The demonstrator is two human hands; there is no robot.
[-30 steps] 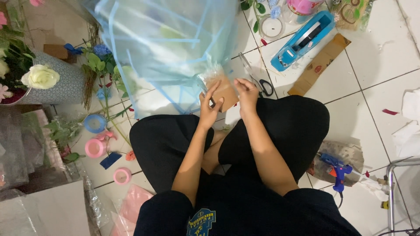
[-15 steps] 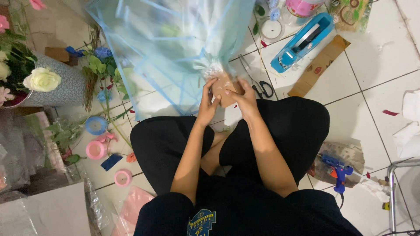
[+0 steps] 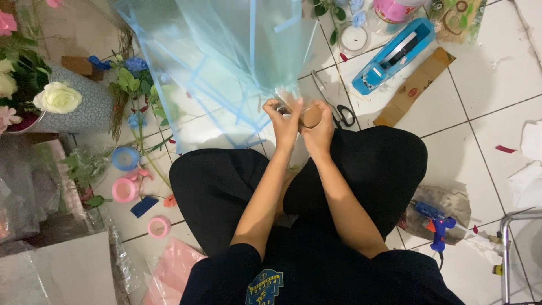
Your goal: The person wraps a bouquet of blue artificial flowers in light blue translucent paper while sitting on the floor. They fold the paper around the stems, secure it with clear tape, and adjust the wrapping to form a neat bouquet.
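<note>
I sit cross-legged on a white tiled floor. My left hand (image 3: 285, 121) and my right hand (image 3: 317, 127) are pressed together in front of my knees. Both grip the gathered neck of a large light blue translucent wrap (image 3: 237, 51) that fans out away from me. Between my fingers shows a small brown roll of tape (image 3: 311, 115), held mostly by the right hand. What the wrap encloses is hidden by the sheet.
Black-handled scissors (image 3: 337, 110) lie just beyond my hands, next to a blue tape dispenser (image 3: 393, 55) and a cardboard strip (image 3: 415, 87). A blue glue gun (image 3: 433, 221) lies at right. Ribbon rolls (image 3: 124, 190), loose stems and a grey flower bucket (image 3: 79, 107) stand left.
The wrap has been raised and gathered tighter at its neck. My hands shifted slightly and the brown tape roll now shows between the fingers.
</note>
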